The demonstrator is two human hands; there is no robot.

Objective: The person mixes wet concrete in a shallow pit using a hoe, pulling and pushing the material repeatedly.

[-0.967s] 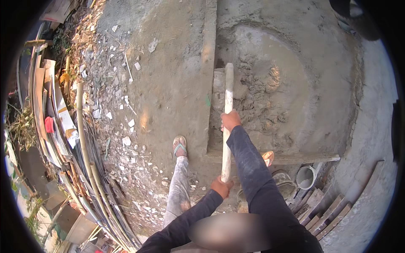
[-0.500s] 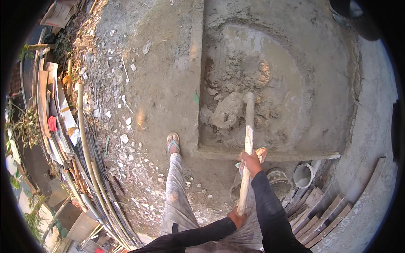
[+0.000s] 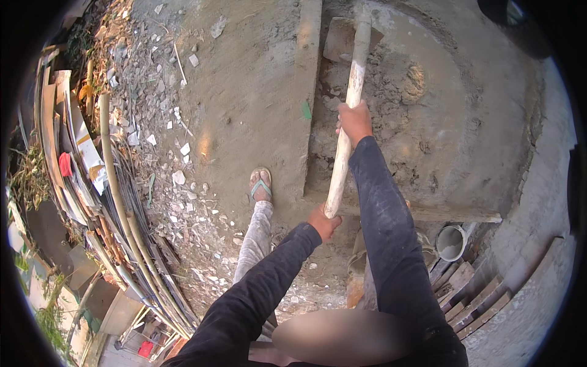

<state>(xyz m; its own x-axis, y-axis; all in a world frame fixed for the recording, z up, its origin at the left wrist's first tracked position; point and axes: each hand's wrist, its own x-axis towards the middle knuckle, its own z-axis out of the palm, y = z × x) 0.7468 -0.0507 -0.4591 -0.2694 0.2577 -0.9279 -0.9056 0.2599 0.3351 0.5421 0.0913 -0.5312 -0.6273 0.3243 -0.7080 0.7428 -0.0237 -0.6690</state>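
Observation:
A long-handled hoe reaches away from me over the wet grey mortar, its handle pale wood smeared with mortar toward the head. My left hand is closed round the near end of the handle, over the front board. Farther up, my right hand is wrapped round the middle of the handle, with the arm stretched out. At the far end, the wide flat hoe blade shows to the left of the handle, at the upper part of the mortar; whether it touches the mortar I cannot tell.
Wooden boards edge the mortar on the left and at the front. A bucket and stacked planks stand at the lower right. Bamboo poles and scrap sheets lie left, beside rubble-strewn ground. My sandalled left foot is outside the left board.
Both hands have pushed forward, away from my body, carrying the hoe to the far part of the mortar. The blade, earlier hidden in a lump of mortar, now shows. My view has shifted slightly.

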